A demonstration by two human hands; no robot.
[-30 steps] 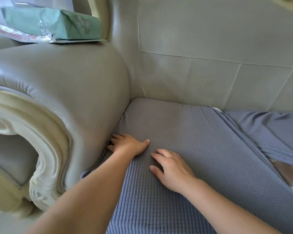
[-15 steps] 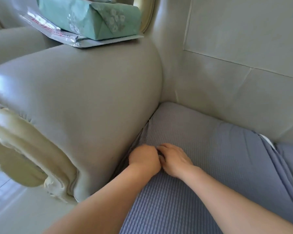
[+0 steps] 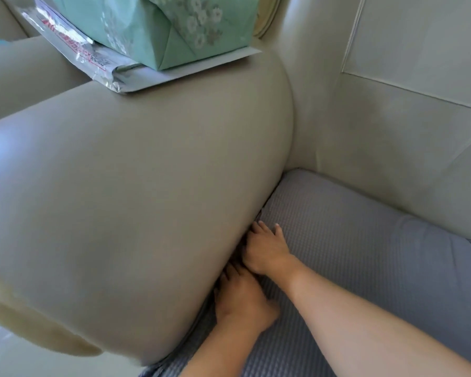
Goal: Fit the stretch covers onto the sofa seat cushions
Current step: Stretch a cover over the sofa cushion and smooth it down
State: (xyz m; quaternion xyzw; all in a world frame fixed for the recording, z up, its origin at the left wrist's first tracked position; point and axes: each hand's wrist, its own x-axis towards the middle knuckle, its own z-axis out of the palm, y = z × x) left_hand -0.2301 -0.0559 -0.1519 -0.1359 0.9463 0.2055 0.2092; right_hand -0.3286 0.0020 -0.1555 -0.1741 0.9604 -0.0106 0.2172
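A grey-blue waffle-textured stretch cover [image 3: 346, 240] lies over the seat cushion in the sofa's left corner. Both my hands are at the narrow gap between this cushion and the big beige armrest [image 3: 136, 202]. My left hand [image 3: 239, 300] lies flat on the cover's edge, its fingertips pushed into the gap and partly hidden. Just beyond it and touching it, my right hand [image 3: 267, 251] presses on the cover with fingers spread, some of them dipping into the same gap. Neither hand is closed around anything.
A green flower-printed package [image 3: 161, 25] sits on a plastic mailing bag [image 3: 93, 61] on top of the armrest. The beige leather backrest [image 3: 408, 137] rises behind the cushion. A carved cream armrest front [image 3: 38, 336] shows at the lower left.
Both hands slid left from the cushion top to the armrest gap, the right hand ending beyond the left. The view moved closer and leftwards, so the armrest fills more of it.
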